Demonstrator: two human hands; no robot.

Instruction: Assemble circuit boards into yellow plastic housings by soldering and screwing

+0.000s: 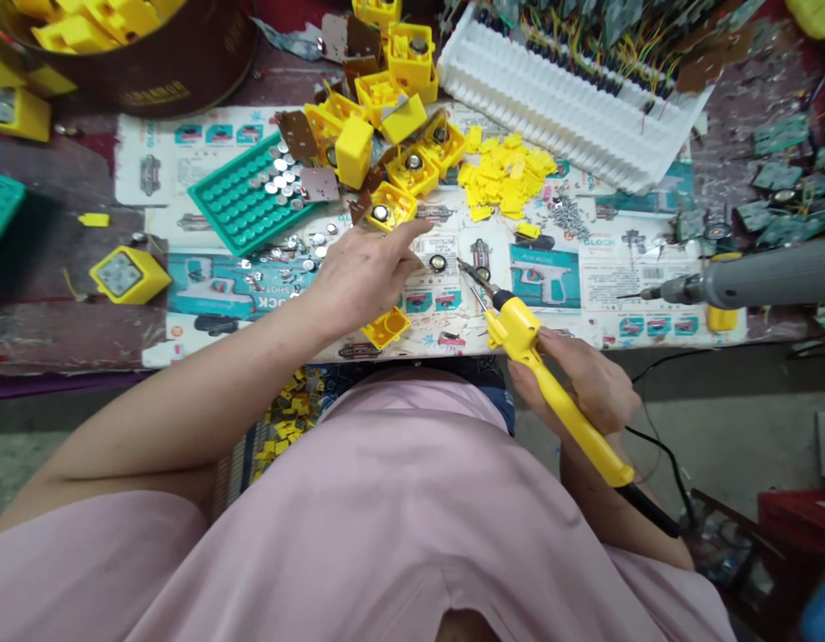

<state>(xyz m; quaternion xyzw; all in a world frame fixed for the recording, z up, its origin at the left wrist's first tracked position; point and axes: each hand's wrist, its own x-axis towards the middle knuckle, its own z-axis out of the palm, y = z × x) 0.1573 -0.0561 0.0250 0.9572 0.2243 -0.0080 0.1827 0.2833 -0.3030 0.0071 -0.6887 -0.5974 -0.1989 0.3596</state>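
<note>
My right hand (pixel 586 379) is wrapped round a yellow soldering iron (pixel 549 383), its dark tip pointing up and left over the printed sheet. Just left of that tip lies a small round metal-and-black part (pixel 438 263). My left hand (pixel 368 272) hovers beside this part, index finger stretched toward the right and the other fingers curled; whatever they may hold is hidden. Under the left hand, at the sheet's near edge, sits an open yellow housing (pixel 386 328). A second small round part (pixel 482 273) lies close to the iron's tip.
Behind the hands are yellow housings (pixel 412 169), flat yellow pieces (pixel 506 174) and a green tray (pixel 242 201) with silver discs. A white rack (pixel 559 98) with wired parts stands at the back. A grey electric screwdriver (pixel 773 272) juts in from the right; circuit boards (pixel 779 134) lie beyond.
</note>
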